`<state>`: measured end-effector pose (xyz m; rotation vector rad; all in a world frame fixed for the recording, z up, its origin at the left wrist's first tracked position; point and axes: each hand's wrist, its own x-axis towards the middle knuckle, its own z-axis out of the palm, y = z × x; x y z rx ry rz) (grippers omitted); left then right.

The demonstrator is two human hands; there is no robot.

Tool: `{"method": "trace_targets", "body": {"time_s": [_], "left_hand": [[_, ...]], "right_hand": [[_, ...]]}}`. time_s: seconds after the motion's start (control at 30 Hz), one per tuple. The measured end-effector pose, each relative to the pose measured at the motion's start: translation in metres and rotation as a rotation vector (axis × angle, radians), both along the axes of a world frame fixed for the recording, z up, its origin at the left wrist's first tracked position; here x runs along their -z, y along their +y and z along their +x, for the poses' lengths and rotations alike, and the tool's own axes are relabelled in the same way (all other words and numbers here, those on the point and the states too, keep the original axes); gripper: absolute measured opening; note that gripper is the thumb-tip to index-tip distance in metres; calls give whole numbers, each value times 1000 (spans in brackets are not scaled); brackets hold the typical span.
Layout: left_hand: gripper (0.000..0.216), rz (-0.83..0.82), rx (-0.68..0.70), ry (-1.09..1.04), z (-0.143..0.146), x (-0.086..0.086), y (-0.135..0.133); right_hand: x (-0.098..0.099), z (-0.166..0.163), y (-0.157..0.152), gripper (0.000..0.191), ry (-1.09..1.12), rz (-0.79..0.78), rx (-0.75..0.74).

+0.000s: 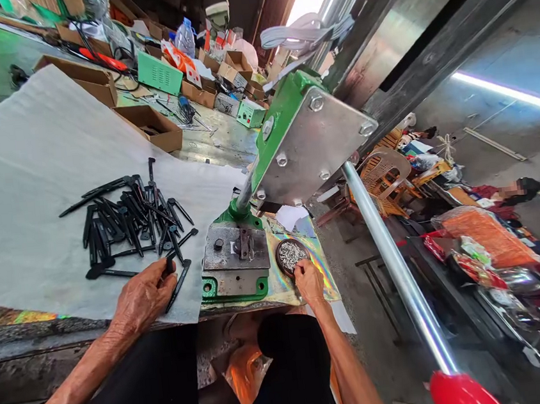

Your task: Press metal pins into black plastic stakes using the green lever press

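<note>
My left hand rests on a white sheet at the near edge of a pile of several black plastic strips; its fingers are closed round one black strip. My right hand reaches into a small round dish full of tiny silvery metal pieces, its fingertips pinched there. Between the hands stands a green hand press with a grey metal base plate. Its long steel lever runs to a red knob at lower right.
Open cardboard boxes, a green box, tools and a plastic bottle crowd the bench behind. On the right lie plastic chairs, bags of goods and another person on the floor.
</note>
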<state>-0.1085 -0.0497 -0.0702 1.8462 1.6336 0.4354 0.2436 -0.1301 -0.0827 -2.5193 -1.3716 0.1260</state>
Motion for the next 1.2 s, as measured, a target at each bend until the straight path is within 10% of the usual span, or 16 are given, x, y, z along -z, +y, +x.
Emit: {"method": "trace_targets", "body": {"time_s": [0.77,1.2], "left_hand": [[30,10,-126,-146,-5,9,-3],[40,-248,-398,-1090,6,-29,-11]], "right_hand": [[9,16,0,16,249,227,-30],[-7,10,-3,21,453,425,-51]]}}
